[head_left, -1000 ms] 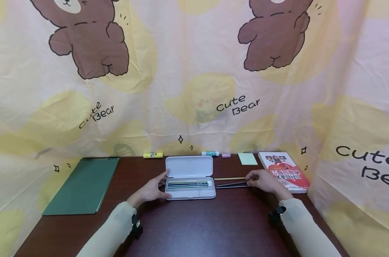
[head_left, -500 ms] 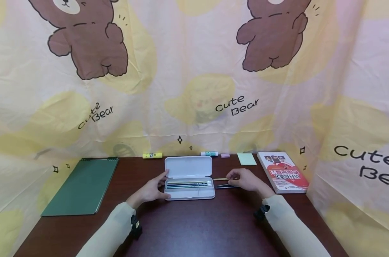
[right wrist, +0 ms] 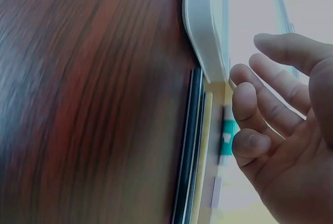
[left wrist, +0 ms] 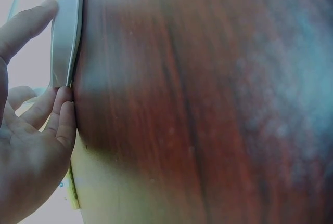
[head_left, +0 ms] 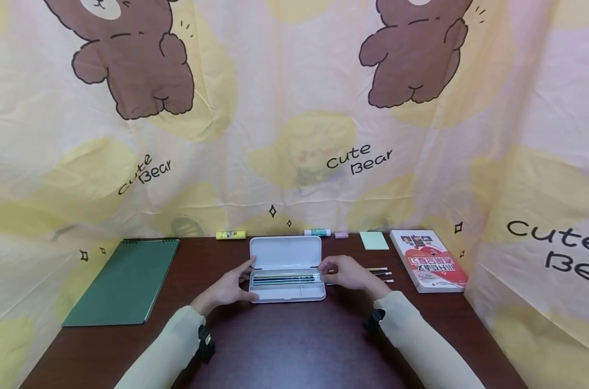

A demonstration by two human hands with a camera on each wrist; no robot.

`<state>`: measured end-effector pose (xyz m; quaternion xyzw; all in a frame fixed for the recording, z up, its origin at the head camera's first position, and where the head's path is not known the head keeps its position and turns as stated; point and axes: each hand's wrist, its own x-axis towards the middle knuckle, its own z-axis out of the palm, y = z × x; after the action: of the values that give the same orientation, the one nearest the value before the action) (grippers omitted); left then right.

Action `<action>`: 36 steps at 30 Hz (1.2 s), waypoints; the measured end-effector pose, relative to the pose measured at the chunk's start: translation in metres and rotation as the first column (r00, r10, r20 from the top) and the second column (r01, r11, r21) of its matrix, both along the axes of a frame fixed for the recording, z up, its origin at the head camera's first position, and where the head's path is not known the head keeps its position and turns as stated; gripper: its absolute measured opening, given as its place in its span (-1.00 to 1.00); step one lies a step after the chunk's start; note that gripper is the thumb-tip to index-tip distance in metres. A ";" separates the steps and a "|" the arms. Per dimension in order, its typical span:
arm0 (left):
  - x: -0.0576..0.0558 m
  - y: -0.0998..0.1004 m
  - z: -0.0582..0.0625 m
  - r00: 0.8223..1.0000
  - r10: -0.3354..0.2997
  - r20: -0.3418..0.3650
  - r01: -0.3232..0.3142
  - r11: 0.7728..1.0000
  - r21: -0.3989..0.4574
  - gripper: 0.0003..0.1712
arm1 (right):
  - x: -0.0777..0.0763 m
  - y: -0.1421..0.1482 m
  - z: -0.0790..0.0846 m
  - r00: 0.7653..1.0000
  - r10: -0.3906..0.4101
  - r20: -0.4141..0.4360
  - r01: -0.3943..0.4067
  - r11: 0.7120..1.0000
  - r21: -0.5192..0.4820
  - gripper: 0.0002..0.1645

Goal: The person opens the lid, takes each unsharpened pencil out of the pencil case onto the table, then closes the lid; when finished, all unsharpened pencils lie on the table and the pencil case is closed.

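An open white pencil case (head_left: 275, 295) lies on the table with its lid raised; several pencils (head_left: 285, 280) fill its rear compartment. My left hand (head_left: 228, 286) grips the case's left end, thumb at the front corner and fingers along the back. At the right end hovers my right hand (head_left: 348, 273), fingers loosely bent. In the right wrist view nothing shows between the fingers of this right hand (right wrist: 286, 109). Beneath it a yellow pencil (right wrist: 204, 146) and dark pencils (right wrist: 188, 146) lie on the table beside the case; their far ends stick out past the hand in the head view.
A green notebook (head_left: 124, 283) lies left. Along the back are a yellow glue stick (head_left: 231, 235), a white-and-teal tube (head_left: 317, 233), a pink eraser (head_left: 341, 235), and pale sticky notes (head_left: 374, 241). A red-and-white book (head_left: 428, 262) lies right. A patterned curtain (head_left: 275, 135) hangs behind.
My right hand has moved left from over the pencils' right ends to the case's right end, uncovering those pencil ends. My left hand stays on the case.
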<state>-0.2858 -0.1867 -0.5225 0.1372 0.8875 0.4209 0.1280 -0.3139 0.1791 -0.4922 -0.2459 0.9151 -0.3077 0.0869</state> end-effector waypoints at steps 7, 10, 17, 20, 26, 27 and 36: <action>-0.001 0.000 0.000 1.000 0.006 0.000 -0.006 1.000 -0.003 0.27 | -0.002 -0.014 -0.003 0.999 0.037 0.037 -0.038 0.999 0.017 -0.74; -0.001 0.000 0.000 1.000 0.008 0.002 -0.008 1.000 -0.007 0.27 | -0.003 -0.018 -0.005 0.998 0.036 0.060 -0.038 0.999 0.027 -0.74; -0.002 -0.001 -0.001 1.000 0.005 0.003 -0.005 1.000 -0.008 0.28 | -0.004 -0.024 -0.007 0.998 0.037 0.059 -0.041 0.997 0.067 -0.72; -0.002 -0.001 -0.001 1.000 0.007 0.007 -0.007 1.000 -0.012 0.28 | -0.004 -0.027 -0.007 0.998 0.032 0.061 -0.037 0.995 0.088 -0.71; -0.001 0.000 0.000 1.000 0.010 0.010 -0.010 1.000 -0.011 0.26 | -0.004 -0.030 -0.006 0.998 0.027 0.065 -0.035 0.993 0.112 -0.73; -0.001 0.000 0.000 1.000 0.008 0.009 -0.008 1.000 -0.011 0.26 | -0.004 -0.031 -0.006 0.997 0.029 0.064 -0.037 0.992 0.121 -0.74; 0.000 -0.001 0.000 1.000 0.003 -0.006 -0.003 1.000 -0.007 0.27 | -0.003 -0.032 -0.008 0.998 0.059 0.038 -0.064 0.988 0.143 -0.83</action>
<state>-0.2858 -0.1872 -0.5224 0.1370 0.8894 0.4177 0.1251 -0.3170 0.1469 -0.5007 -0.2619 0.9253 -0.2418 0.1293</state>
